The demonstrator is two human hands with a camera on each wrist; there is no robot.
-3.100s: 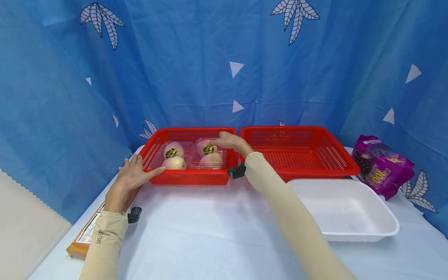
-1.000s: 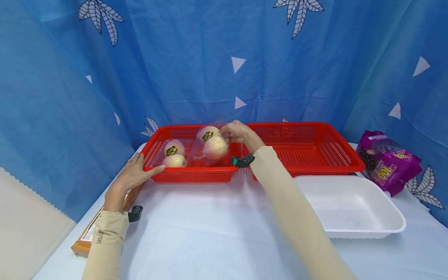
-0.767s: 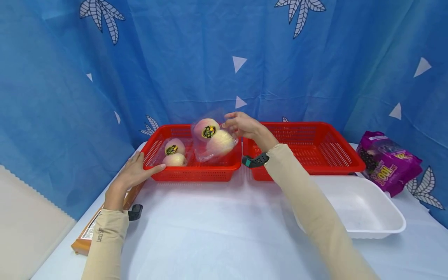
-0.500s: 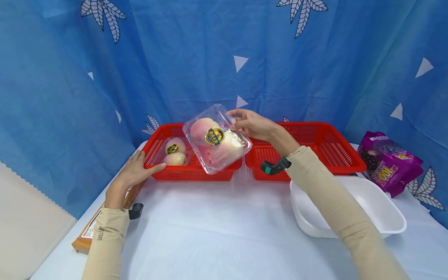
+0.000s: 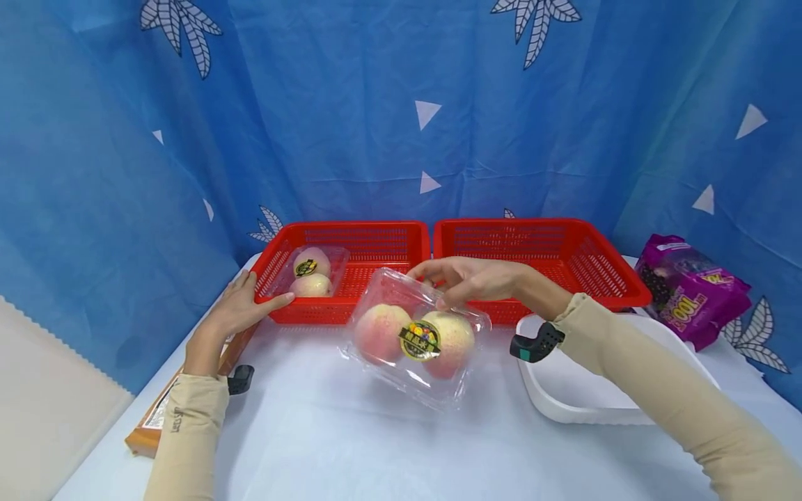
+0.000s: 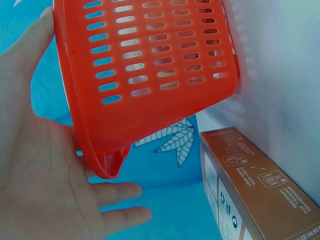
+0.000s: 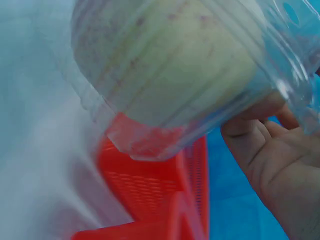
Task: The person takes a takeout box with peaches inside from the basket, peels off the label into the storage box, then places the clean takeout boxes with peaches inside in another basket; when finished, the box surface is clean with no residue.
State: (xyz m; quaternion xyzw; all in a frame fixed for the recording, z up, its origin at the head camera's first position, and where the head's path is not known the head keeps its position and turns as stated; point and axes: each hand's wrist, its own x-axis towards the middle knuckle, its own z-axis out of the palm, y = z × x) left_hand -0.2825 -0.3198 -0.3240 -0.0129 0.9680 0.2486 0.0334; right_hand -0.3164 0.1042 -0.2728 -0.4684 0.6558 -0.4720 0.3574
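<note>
the right hand [image 5: 476, 278] is pinching a clear peach clamshell [image 5: 413, 337] above the white table [image 5: 351, 445]; the left hand [image 5: 238, 313], fingers straight, is touching the left red basket [image 5: 351, 240] before a blue curtain [image 5: 351, 104].

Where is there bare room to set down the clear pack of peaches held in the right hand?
Bare cloth lies in front of the left basket, between the left hand and the white tray. The right basket shows nothing inside. The tray's visible part is bare. The left basket's left half holds another peach pack.
</note>
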